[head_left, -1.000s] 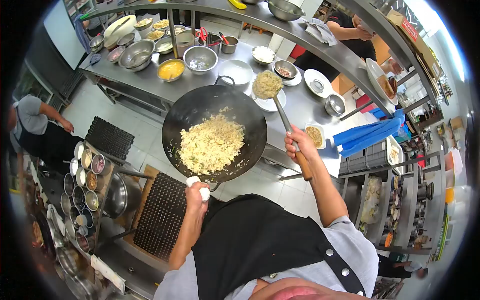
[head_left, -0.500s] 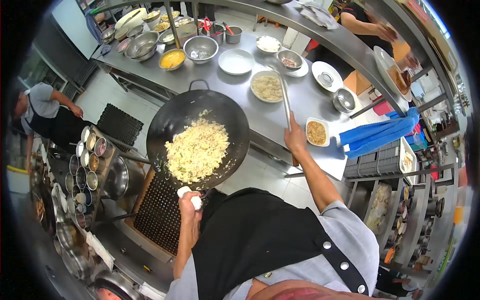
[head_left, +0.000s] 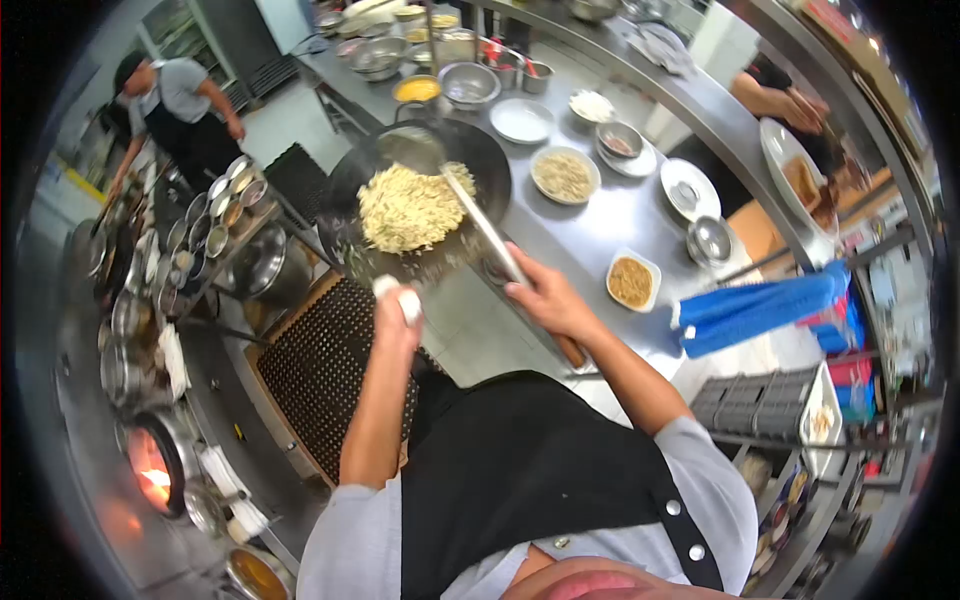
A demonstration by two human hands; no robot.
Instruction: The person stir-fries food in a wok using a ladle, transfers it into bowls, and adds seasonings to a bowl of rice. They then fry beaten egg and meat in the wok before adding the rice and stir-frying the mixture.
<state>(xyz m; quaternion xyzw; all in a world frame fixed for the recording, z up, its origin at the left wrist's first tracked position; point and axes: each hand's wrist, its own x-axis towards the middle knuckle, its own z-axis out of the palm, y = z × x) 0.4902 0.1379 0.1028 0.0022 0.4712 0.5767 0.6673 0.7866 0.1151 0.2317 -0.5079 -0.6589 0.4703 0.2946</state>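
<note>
A dark wok point(head_left: 490, 160) holds a heap of yellowish fried rice point(head_left: 410, 208); its near rim is smeared by motion. My left hand point(head_left: 398, 318) is closed round a white cloth point(head_left: 409, 305) at the wok's near edge. My right hand point(head_left: 545, 292) grips the long handle of a ladle point(head_left: 412, 148), whose round bowl is over the far side of the rice. Right of the wok, a white plate point(head_left: 566, 176) filled with rice lies on the steel table. A second white plate point(head_left: 522, 121) behind it holds nothing.
A square bowl point(head_left: 633, 281) of brown food, a lidded plate point(head_left: 690, 191) and metal bowls point(head_left: 470, 86) stand on the table. A blue towel point(head_left: 760, 308) hangs at right. A lit burner point(head_left: 152, 468) is lower left. A person point(head_left: 180, 110) stands upper left; another person's hands point(head_left: 805, 108) show upper right.
The ladle has moved from the rice-filled plate back over the wok. Its rice now lies on that plate. The whole view has turned, bringing the burner into sight.
</note>
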